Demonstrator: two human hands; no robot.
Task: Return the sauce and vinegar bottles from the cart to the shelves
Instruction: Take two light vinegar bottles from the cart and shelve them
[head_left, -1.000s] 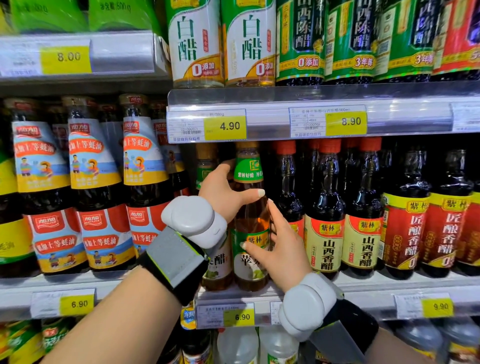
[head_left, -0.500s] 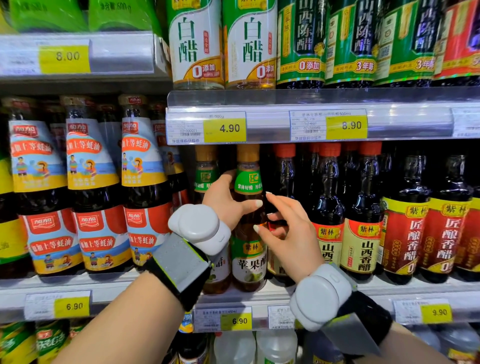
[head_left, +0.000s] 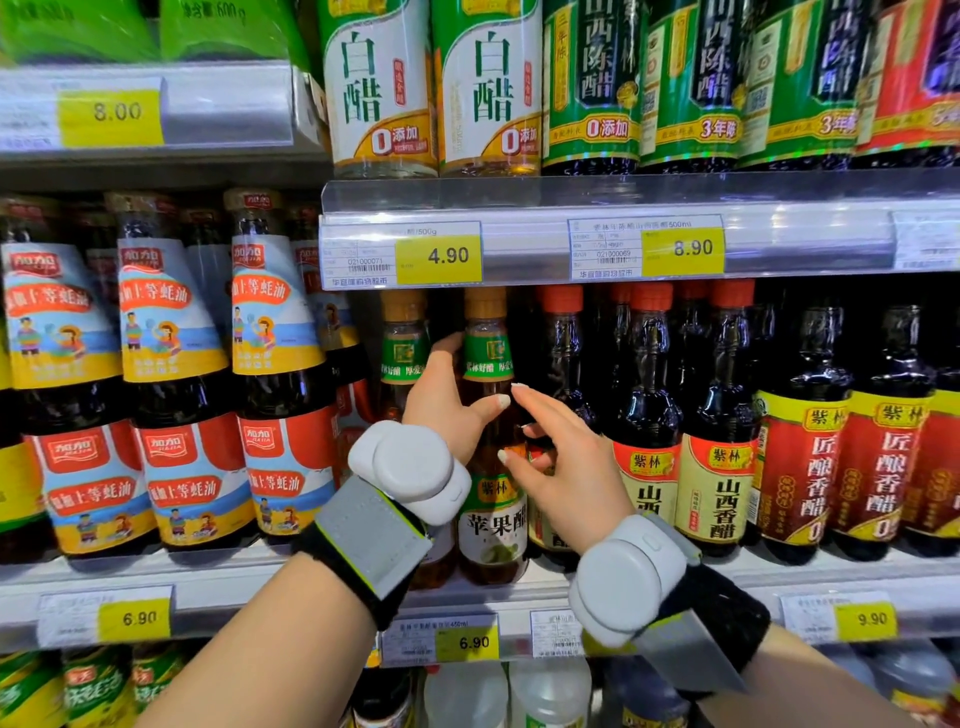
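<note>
Uncurling since earlier, right hand (head_left: 566, 467) is hovering spread, holding nothing; left hand (head_left: 441, 400) is clamping the apple vinegar bottle (head_left: 491, 525), standing mid-frame on the shelf (head_left: 156, 577). Nudging it sideways is risking toppling neighbouring dark bottles (head_left: 649, 410).

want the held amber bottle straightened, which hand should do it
Probably left: the left hand grips the amber bottle below its neck, thumb across the front; the right hand is open beside it.

The left hand (head_left: 447, 410) curls round the shoulder of the amber bottle (head_left: 491, 519), thumb laid across its front. The right hand (head_left: 563, 467) hangs just right of that bottle, fingers loosely spread.
</note>
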